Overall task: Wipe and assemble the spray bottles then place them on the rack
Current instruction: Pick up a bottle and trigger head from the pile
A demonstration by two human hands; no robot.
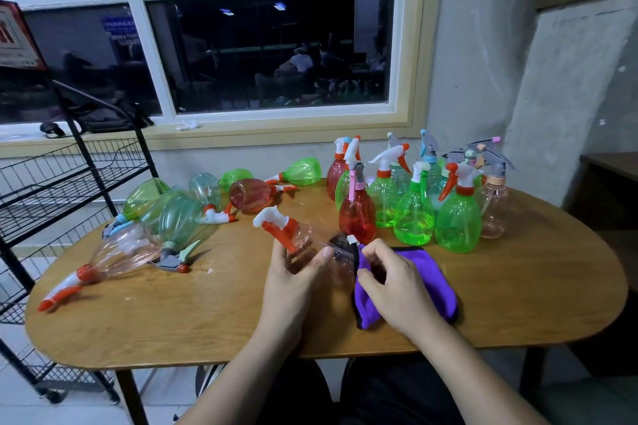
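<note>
1. Head view puts the clear pink bottle (309, 235) over the near middle of the counter (207, 314). It lies on its side with its orange-and-white trigger head (276, 224) pointing up and left, seated on the neck. We cannot tell whether it touches the wood.
2. Our left grip (293, 276) wraps the bottle near its shoulder, thumb across the top. Our right grip (390, 283) has its fingers curled into the purple cloth (438, 272), which is bunched against the bottle's base end.
3. We judge the bottle empty and thin-walled, so light and a little springy. A hard squeeze would probably dent it rather than break it.
4. Smooth plastic may turn in the palm while we rub, so the shoulder and neck, likely the stiffest part, look like the best hold.
5. The trigger head is rigid, but its lever sticks out. We would steady it by the collar, not the lever.
6. The cloth is soft and limp, so it should mould to the curved wall. A pinched fold gives us a pad.
7. Lying bottles (155, 210) sit to the left and standing bottles (414, 214) to the right, all well clear of our hands.
8. The wire rack (69, 183) stands just left of the counter. Something this light could tip on wire, so we would set it down base first.
</note>
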